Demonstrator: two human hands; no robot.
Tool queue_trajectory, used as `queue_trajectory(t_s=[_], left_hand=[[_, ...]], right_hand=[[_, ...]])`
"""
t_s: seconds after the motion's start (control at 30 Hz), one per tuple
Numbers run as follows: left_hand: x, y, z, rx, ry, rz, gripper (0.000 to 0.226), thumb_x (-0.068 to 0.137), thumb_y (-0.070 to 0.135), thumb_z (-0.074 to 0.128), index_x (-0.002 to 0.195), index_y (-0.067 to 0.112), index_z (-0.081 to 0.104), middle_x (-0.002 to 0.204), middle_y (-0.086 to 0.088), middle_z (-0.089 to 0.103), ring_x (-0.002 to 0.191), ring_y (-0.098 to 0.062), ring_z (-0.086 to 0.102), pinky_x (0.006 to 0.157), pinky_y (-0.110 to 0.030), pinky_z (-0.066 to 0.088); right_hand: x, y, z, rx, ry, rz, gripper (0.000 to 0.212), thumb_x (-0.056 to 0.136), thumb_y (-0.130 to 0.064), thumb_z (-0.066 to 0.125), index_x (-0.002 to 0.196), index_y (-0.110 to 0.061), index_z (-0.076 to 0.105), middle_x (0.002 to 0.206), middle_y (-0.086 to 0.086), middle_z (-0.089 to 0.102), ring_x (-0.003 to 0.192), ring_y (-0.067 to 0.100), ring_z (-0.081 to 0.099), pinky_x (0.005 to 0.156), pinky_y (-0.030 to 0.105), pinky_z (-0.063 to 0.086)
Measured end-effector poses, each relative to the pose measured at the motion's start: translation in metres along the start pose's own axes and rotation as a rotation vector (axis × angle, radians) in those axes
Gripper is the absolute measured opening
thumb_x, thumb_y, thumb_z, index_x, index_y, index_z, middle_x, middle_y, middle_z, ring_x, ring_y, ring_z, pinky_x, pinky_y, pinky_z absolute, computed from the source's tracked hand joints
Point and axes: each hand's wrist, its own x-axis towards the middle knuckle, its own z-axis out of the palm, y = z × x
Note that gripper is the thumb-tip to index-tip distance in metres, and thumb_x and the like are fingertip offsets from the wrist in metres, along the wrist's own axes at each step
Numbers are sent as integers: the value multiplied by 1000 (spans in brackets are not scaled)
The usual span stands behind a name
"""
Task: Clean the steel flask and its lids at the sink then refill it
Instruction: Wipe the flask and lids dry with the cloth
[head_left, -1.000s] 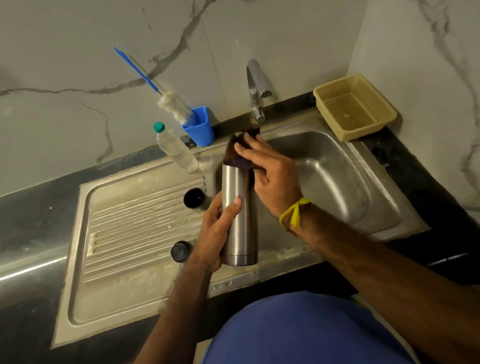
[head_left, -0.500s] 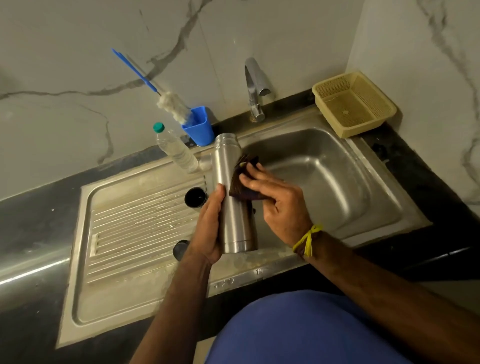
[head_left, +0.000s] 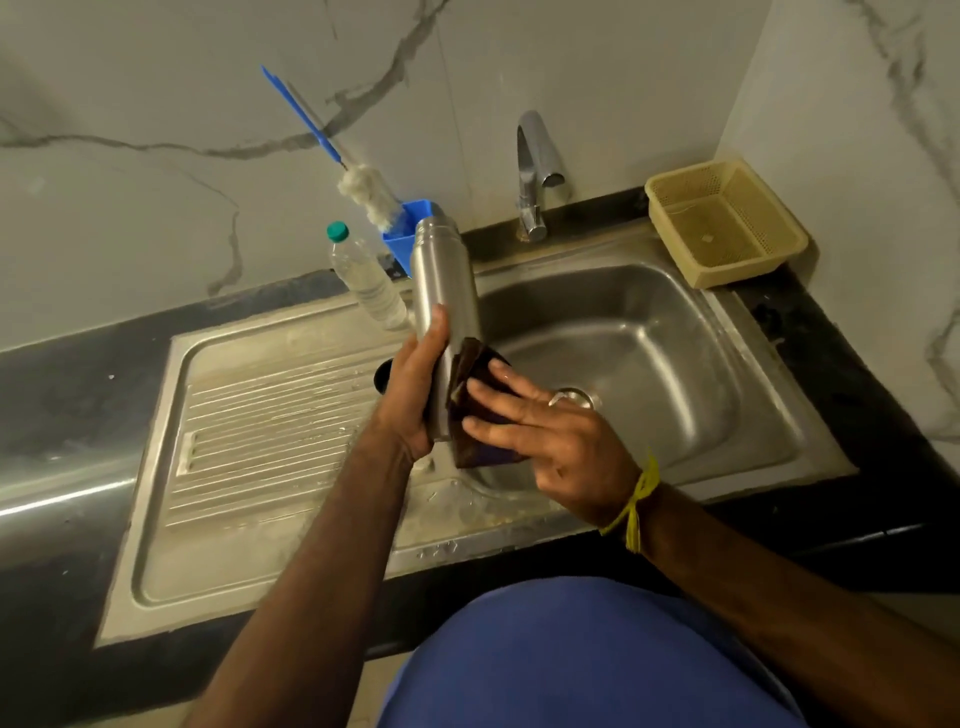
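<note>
The steel flask stands nearly upright over the left rim of the sink basin, without a lid, its mouth toward the wall. My left hand grips its lower half from the left. My right hand presses a dark scrub cloth flat against the flask's lower right side. One black lid peeks out on the drainboard just left of my left hand; any other lid is hidden behind my arm.
A clear plastic water bottle with a green cap stands behind the flask. A blue cup holds a bottle brush. The tap is off. A yellow basket sits at the back right. The ribbed drainboard lies to the left.
The cloth and my right hand have slid down the flask from its top to its lower part. The flask's bare neck now shows, tilted slightly toward the wall.
</note>
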Motion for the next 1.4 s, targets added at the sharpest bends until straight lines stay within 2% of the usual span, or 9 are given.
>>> queue_trajectory(t_s=[0.1, 0.23, 0.33, 0.43, 0.63, 0.9, 1.03, 1.17, 1.4], left_hand=[[2, 4, 0, 20, 46, 48, 80, 82, 56, 75, 141, 8, 51, 127, -25, 67, 114, -39, 67, 98, -53, 54], [0, 8, 4, -7, 94, 87, 80, 79, 57, 75, 140, 9, 52, 117, -20, 70, 101, -32, 71, 83, -42, 58], [-2, 1, 4, 2, 96, 98, 84, 78, 62, 77, 141, 12, 53, 127, -23, 67, 118, -41, 65, 96, -53, 55], [-7, -6, 2, -5, 36, 95, 78, 86, 63, 67, 140, 8, 55, 132, -24, 64, 124, -41, 61, 105, -56, 49], [-28, -11, 7, 3, 71, 116, 64, 89, 57, 61, 126, 4, 65, 104, -23, 72, 87, -28, 72, 72, -38, 60], [-33, -24, 6, 34, -36, 221, 47, 100, 35, 57, 140, 11, 53, 123, -19, 67, 110, -30, 66, 96, -45, 55], [-33, -30, 7, -50, 23, 92, 71, 84, 52, 67, 139, 9, 56, 132, -24, 64, 116, -32, 64, 94, -42, 56], [-33, -29, 11, 2, 71, 27, 82, 72, 59, 70, 135, 7, 59, 130, -29, 63, 107, -34, 66, 86, -43, 59], [-36, -37, 14, 95, -12, 123, 40, 82, 51, 75, 115, 30, 69, 108, -16, 70, 98, -35, 67, 91, -57, 55]], right_hand=[[-1, 1, 2, 46, 101, 158, 58, 79, 16, 45, 128, -7, 66, 144, 14, 54, 142, 31, 42, 110, 51, 44], [-8, 1, 4, 14, 46, -5, 53, 83, 16, 48, 127, -6, 66, 142, 17, 55, 140, 35, 44, 112, 45, 43], [2, 8, 6, 114, 211, 287, 62, 76, 24, 50, 128, -6, 66, 141, 12, 57, 135, 24, 52, 107, 47, 48], [9, 9, 4, 167, 221, 292, 60, 79, 24, 53, 129, -6, 64, 141, 11, 57, 133, 22, 55, 104, 48, 51], [21, 14, 1, 194, 321, 374, 57, 77, 22, 50, 126, -1, 65, 137, 14, 60, 130, 21, 57, 106, 48, 48], [44, 14, -1, 148, 336, 353, 55, 83, 19, 52, 132, -3, 61, 144, 14, 54, 139, 25, 48, 114, 39, 41], [41, 12, -1, -5, 220, 172, 59, 82, 14, 50, 135, -10, 58, 147, 11, 51, 143, 27, 42, 117, 37, 38], [61, 16, -3, 45, 269, 323, 60, 85, 11, 50, 139, -15, 52, 149, 10, 49, 144, 27, 39, 116, 45, 40], [86, 25, -13, 1, 291, 357, 59, 84, 14, 49, 135, -12, 59, 146, 12, 52, 140, 30, 44, 113, 46, 42]])
